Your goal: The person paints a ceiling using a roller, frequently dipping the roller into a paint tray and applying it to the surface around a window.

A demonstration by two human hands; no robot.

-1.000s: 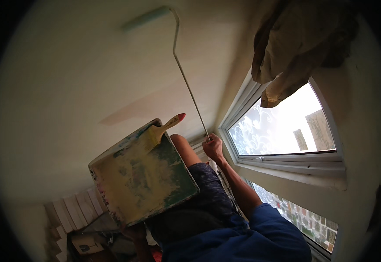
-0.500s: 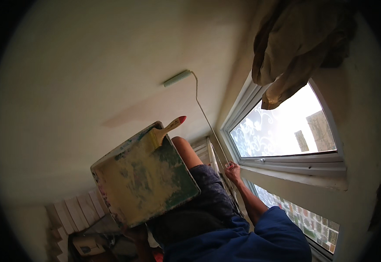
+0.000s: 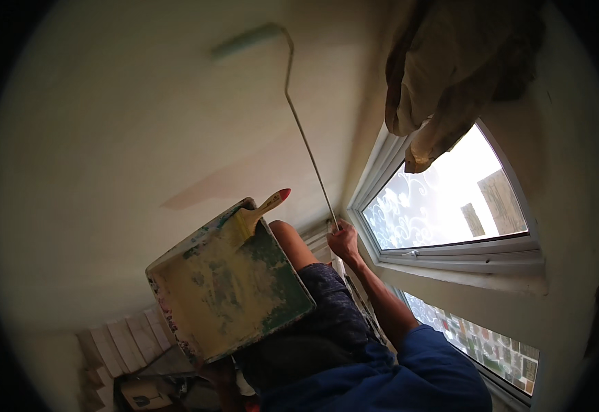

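Observation:
My right hand is closed round the long thin handle of a paint roller. Its pale green roller head is high up at the wall, blurred. Over my lap, a paint tray crusted with yellowish and green paint is tilted towards me. My left hand is at the tray's lower edge and seems to hold it; shadow and the tray hide most of its fingers. A flat paintbrush with a red-tipped wooden handle lies across the tray's upper corner, bristles inside.
A pale wall with a pinkish patch fills the left. On the right are a white-framed window and a hanging brownish cloth. Part of a ladder shows beside my leg. White steps and a box are below left.
The roller head has moved up and slightly left along the wall. My right hand has risen and shifted left with the handle. Tray and brush have barely moved.

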